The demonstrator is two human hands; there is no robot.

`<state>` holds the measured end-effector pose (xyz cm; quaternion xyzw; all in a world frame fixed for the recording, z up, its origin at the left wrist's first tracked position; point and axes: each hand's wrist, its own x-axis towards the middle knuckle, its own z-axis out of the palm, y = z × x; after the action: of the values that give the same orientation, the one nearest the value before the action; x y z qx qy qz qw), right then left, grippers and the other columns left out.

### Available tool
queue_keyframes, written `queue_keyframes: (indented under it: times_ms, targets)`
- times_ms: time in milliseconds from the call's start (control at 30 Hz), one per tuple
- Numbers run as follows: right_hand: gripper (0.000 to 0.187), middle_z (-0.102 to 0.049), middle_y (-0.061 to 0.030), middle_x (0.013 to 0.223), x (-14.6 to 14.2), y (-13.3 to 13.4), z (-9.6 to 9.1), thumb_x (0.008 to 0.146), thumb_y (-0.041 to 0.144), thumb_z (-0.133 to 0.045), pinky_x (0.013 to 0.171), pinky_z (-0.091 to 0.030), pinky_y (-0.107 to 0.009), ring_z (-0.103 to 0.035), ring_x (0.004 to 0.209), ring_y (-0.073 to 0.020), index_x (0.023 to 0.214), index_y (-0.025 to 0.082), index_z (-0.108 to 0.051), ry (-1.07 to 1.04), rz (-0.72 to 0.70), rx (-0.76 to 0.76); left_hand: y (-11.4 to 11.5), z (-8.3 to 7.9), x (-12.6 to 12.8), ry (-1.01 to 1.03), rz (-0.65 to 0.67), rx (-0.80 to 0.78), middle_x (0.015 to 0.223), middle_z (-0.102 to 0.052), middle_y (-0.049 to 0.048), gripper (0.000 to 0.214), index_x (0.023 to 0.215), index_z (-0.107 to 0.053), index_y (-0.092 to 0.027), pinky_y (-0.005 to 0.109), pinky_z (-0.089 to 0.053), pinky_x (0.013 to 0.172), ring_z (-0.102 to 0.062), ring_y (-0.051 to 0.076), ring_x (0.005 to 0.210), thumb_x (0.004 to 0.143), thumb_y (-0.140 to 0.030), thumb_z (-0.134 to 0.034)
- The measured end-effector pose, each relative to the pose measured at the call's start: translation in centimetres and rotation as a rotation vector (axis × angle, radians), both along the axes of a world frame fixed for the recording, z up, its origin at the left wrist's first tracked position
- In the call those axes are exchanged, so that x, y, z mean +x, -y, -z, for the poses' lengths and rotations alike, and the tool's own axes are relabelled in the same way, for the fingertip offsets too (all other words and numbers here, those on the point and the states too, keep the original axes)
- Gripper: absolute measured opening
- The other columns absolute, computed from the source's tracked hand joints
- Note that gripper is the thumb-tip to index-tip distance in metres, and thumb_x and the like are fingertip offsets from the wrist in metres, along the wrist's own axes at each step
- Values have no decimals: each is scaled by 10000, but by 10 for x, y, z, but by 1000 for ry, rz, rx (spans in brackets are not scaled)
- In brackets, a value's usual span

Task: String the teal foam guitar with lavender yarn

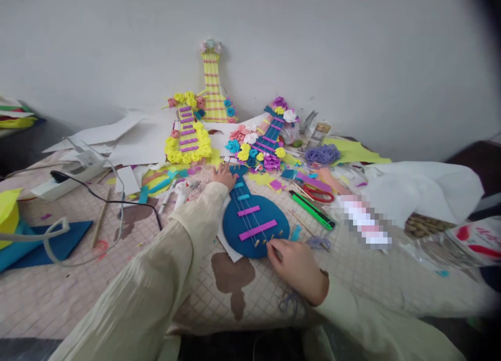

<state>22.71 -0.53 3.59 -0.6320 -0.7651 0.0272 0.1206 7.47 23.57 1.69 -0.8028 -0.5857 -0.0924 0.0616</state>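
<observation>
A blue felt guitar (256,220) with pink and teal strips and thin strings lies on the table in front of me. My left hand (224,175) rests at the top of its neck, fingers spread flat. My right hand (296,267) is at the lower edge of the round body, fingers pinched together near the small pegs; what they grip is too small to make out. Both arms wear pale cream sleeves.
Finished flower-covered guitars (188,135) (213,84) (270,139) lean at the wall. Red scissors (318,194), a green cutter (313,211), purple yarn (322,154), a glue gun (182,190), a power strip (68,179) with cables, blue felt (58,241) and white cloth (422,189) crowd the table.
</observation>
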Motion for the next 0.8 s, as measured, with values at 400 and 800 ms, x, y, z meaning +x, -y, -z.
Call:
queue_keyframes:
  times_ms: [400, 800]
  targets:
    - [255, -654, -7, 674, -7, -1, 20, 798, 220, -413, 547, -256, -257, -575, 623, -116, 610, 180, -581, -82, 35, -109, -1, 4, -1, 18, -25, 35, 1290, -434, 151, 393, 1091, -565, -129, 494, -247, 952, -328, 298, 1206, 867, -324, -310]
    - [234, -672, -33, 745, -7, -7, 3, 810, 251, -387, 529, -259, -260, -607, 658, -163, 732, 197, -600, 78, -61, -209, 22, -24, 2, 118, 55, 134, 1221, -479, 158, 393, 1177, -486, -143, 476, -263, 917, -377, 315, 1141, 873, -304, -295]
